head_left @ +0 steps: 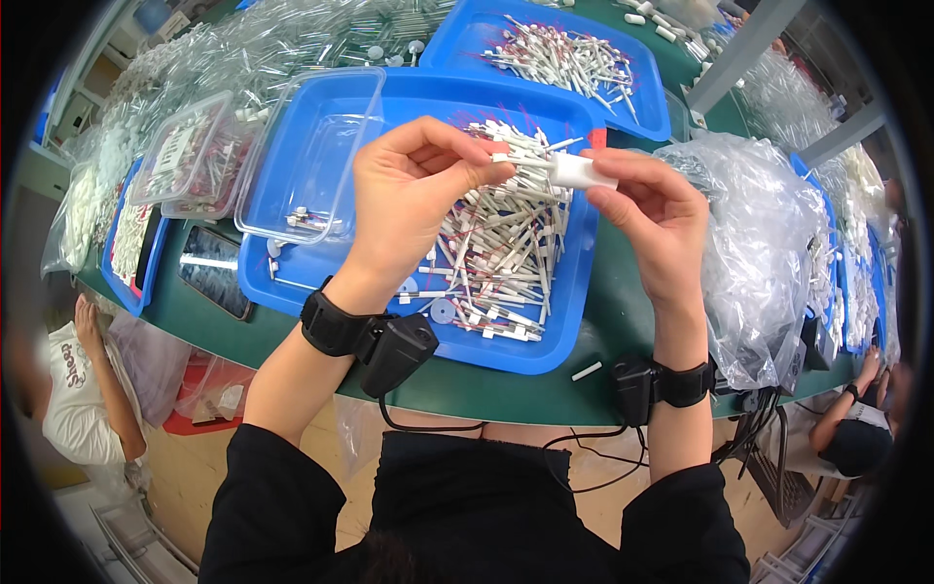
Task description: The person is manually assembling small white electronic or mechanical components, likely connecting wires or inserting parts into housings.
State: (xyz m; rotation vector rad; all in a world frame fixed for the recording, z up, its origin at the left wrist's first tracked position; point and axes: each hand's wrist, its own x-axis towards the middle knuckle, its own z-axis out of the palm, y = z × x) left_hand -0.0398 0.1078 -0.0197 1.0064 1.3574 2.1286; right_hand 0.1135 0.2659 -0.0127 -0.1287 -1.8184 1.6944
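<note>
My left hand (404,185) pinches the end of a thin white stick-like part (526,162) between thumb and fingers. Gripped at its outer end by my right hand (662,219) is a thicker white plastic cylinder (572,171). The stick's other end meets the cylinder; I cannot tell how deep it sits inside. Both hands are raised over a blue tray (530,362) holding a heap of similar thin white parts (506,263) with red wires. A clear plastic box (311,209) rests in the tray's left side, with a few small pieces in it.
Behind is another blue tray (654,117) of white parts. Lidded clear boxes (195,161) and a phone (216,273) lie to the left. A clear plastic bag (749,253) bulges at right. One loose white piece (587,371) lies near the table edge. Other people sit at both sides.
</note>
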